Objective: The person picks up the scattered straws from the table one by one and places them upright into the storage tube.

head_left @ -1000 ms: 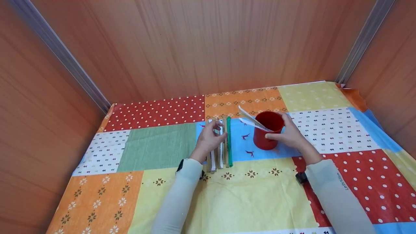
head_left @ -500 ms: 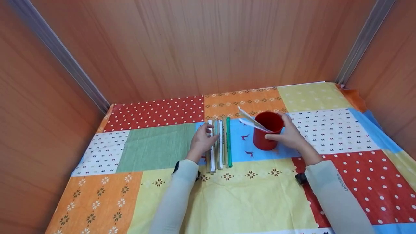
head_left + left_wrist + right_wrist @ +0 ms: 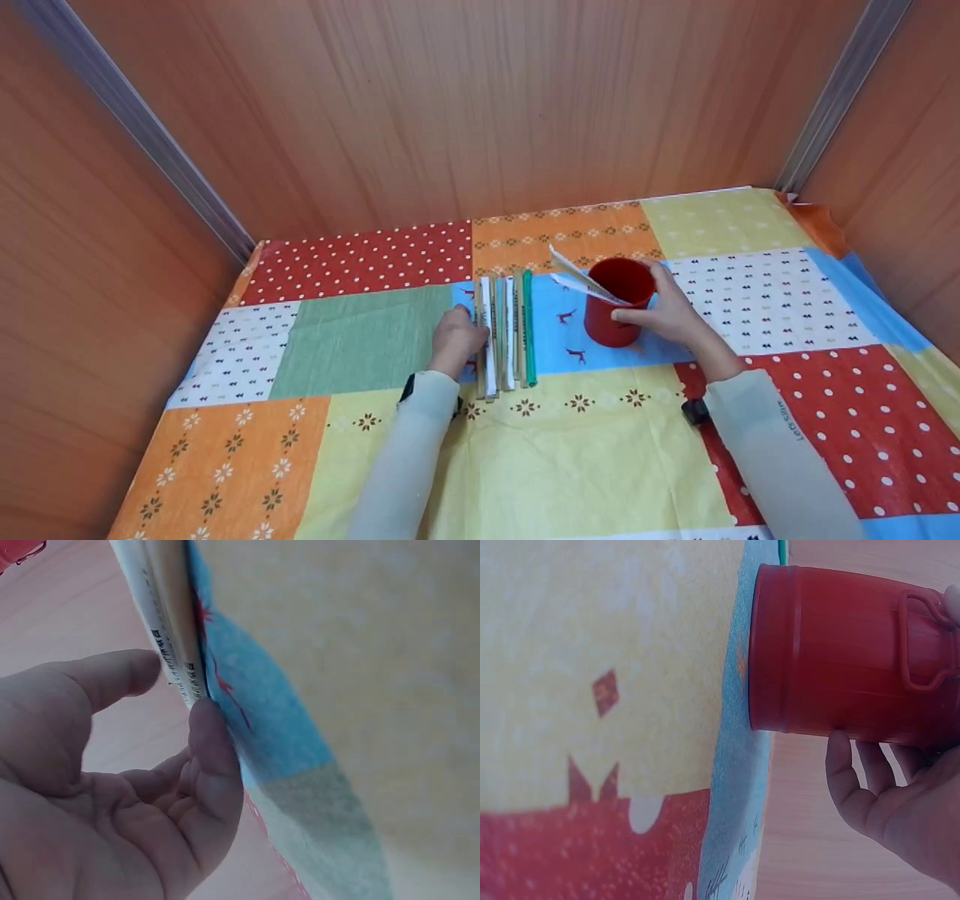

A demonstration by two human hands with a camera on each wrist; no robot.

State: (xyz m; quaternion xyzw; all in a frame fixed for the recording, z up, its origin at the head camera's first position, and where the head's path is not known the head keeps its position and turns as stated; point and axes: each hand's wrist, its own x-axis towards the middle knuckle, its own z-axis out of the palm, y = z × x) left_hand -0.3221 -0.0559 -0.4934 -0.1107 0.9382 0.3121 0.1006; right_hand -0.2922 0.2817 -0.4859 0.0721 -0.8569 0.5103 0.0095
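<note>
Several long slim strips (image 3: 510,334) lie side by side on the blue cloth patch, white and tan with printed lettering, one green at the right. My left hand (image 3: 459,335) is at their left edge, fingers bent. In the left wrist view, the thumb (image 3: 135,675) and a fingertip (image 3: 206,716) lie on either side of the printed strips (image 3: 169,622), a gap between them. My right hand (image 3: 664,307) grips a red cup (image 3: 609,330) near its rim, thumb in front. Two white strips (image 3: 574,281) lean out of the cup. A looped handle (image 3: 904,645) shows in the right wrist view.
A patchwork cloth (image 3: 360,337) covers the table. Wood-grain panels (image 3: 480,112) stand at the back and both sides, with metal corner strips (image 3: 150,142). The cloth is bunched up at the right edge.
My left hand has moved left and nearer to me, from over the strips to their left edge, and its fingers have bent. The right hand and the cup have stayed in place.
</note>
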